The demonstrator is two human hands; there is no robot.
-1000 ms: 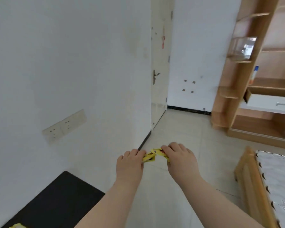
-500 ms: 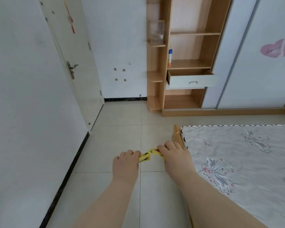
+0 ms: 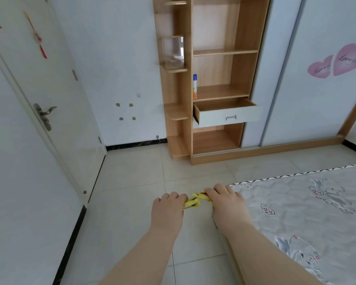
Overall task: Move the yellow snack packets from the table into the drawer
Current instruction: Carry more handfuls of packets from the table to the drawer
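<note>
Yellow snack packets (image 3: 194, 200) are pinched between both hands, held out in front of me above the tiled floor. My left hand (image 3: 168, 210) grips their left end and my right hand (image 3: 227, 204) grips their right end; most of the packets are hidden by my fingers. Across the room, a white-fronted drawer (image 3: 228, 115) with a metal handle stands pulled open in a wooden shelf unit (image 3: 220, 52). The table is out of view.
A bed with a patterned grey cover (image 3: 308, 212) fills the right foreground. A white door (image 3: 49, 103) is on the left wall. A spray bottle (image 3: 194, 86) stands on the shelf above the drawer. White sliding wardrobe doors (image 3: 317, 79) lie right.
My view has swung right from the wall and the black table corner to face the shelf unit, which now looks nearer. Both hands have kept hold of the packets.
</note>
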